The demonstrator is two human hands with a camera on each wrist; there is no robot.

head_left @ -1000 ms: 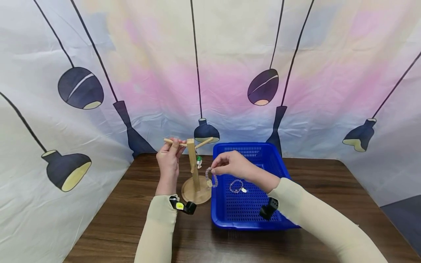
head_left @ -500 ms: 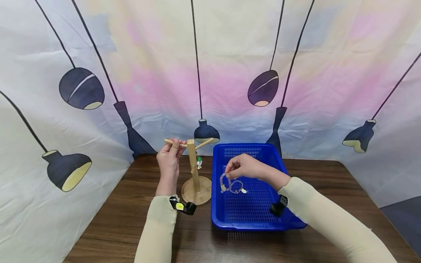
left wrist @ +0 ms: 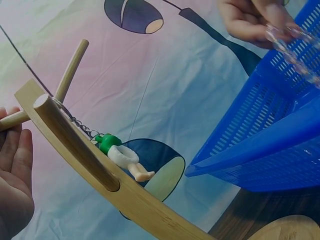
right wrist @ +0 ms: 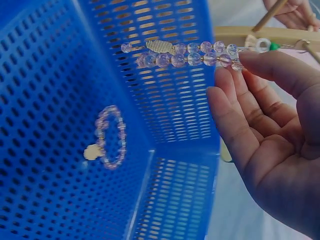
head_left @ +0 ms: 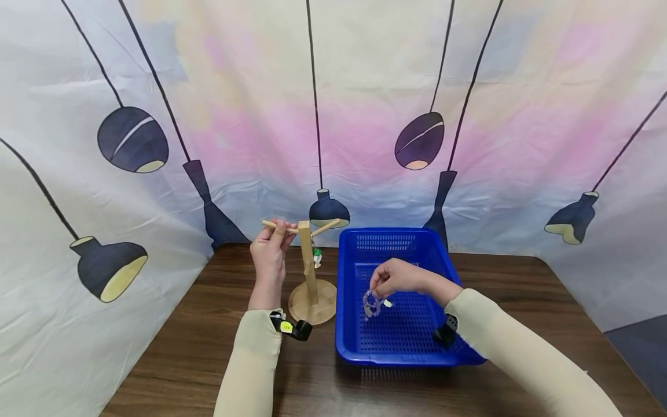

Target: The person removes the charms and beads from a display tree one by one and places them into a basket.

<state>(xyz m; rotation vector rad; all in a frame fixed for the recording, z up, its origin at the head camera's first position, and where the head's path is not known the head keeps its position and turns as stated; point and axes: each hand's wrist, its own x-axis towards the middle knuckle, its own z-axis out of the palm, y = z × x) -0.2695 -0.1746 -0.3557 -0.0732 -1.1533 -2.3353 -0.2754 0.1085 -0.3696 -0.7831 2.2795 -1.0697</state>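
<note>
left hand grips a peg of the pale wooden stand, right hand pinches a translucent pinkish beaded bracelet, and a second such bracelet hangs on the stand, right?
Not quite: the second translucent pinkish beaded bracelet lies in the blue perforated plastic basket, not on the pale wooden stand, as the right wrist view shows. The left hand and right hand are as you say.

Pale pink bracelet, blue basket

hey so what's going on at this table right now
A person's left hand holds one peg of a wooden stand, while a green-and-white charm hangs by a chain from another peg. Their right hand pinches a beaded bracelet above the blue basket. A second bracelet, with a cream tag, lies inside.
</note>
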